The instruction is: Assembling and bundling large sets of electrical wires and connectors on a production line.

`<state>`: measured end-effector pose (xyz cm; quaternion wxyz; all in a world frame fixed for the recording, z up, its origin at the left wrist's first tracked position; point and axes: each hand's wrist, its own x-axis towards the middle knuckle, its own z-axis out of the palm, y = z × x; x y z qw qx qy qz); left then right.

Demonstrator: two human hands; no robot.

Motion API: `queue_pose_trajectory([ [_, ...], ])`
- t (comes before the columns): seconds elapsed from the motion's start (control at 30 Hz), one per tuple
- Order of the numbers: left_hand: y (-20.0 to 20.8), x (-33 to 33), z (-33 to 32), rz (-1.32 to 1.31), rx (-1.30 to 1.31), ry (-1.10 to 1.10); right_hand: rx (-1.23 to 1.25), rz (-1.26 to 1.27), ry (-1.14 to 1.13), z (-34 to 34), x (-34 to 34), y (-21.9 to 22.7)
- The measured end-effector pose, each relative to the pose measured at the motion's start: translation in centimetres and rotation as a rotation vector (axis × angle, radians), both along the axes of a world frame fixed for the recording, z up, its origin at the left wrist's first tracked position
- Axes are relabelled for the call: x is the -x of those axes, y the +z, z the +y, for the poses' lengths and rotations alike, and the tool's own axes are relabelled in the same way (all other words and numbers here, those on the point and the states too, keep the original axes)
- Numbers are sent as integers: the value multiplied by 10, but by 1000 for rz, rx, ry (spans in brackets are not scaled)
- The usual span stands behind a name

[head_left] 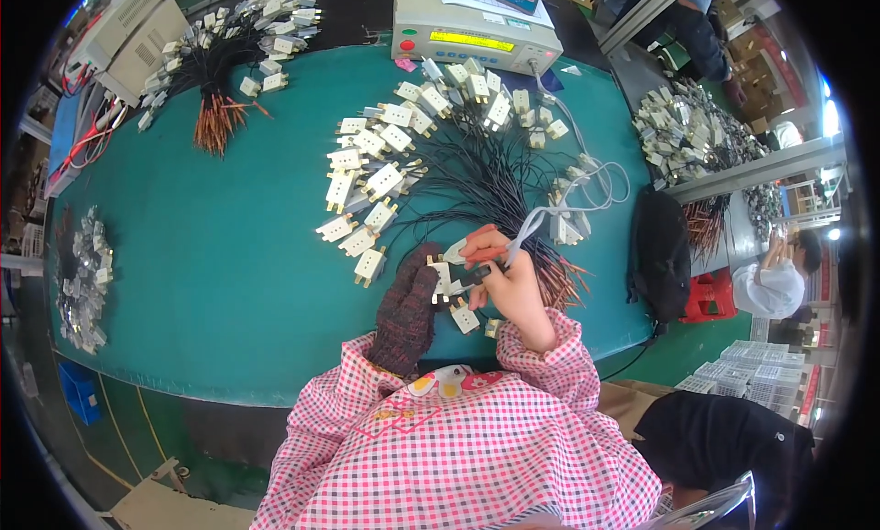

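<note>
My left hand [404,312], in a dark knitted glove, is closed on a small white plug-like block [441,281] with metal prongs. My bare right hand [518,296] grips a test lead with a red-handled part [486,246] and a black part [477,275] against the block. Its grey cable [530,220] runs up from this hand; the exact contact with the block is too small to tell. Just below my fingers lies another white block [465,316]. Beyond both hands fans a big bundle of black wires [477,168], white blocks at one end and bare copper at the other.
A tester [472,43] with a lit yellow display stands at the back of the green table [202,273]. Other wire bundles lie at the back left [215,72] and far left [87,283]. A black bag [660,251] is at the right edge; a person [775,278] sits beyond.
</note>
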<state>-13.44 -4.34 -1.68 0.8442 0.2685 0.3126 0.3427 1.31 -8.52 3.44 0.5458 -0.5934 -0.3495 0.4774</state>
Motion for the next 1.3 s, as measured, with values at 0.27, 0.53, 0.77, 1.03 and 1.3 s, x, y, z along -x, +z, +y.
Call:
queue_pose_trajectory([
  [0.27,-7,5,-2,129,-151,-50,-17,170,-27,-4,7,-15],
  [0.53,-9,7,0,-44,19,-37,33,64,22,-5,0,6],
  [0.77,-13,0,1,33,-94,-43,-8,81,-77,-1,10,1],
  [1.03,-11,-5,-5,15,-96,-63,-55,157,-122,-17,5,-5],
  [1.3,9,-4,-25,726,-1077,3,-235,17,-125,-38,-28,2],
])
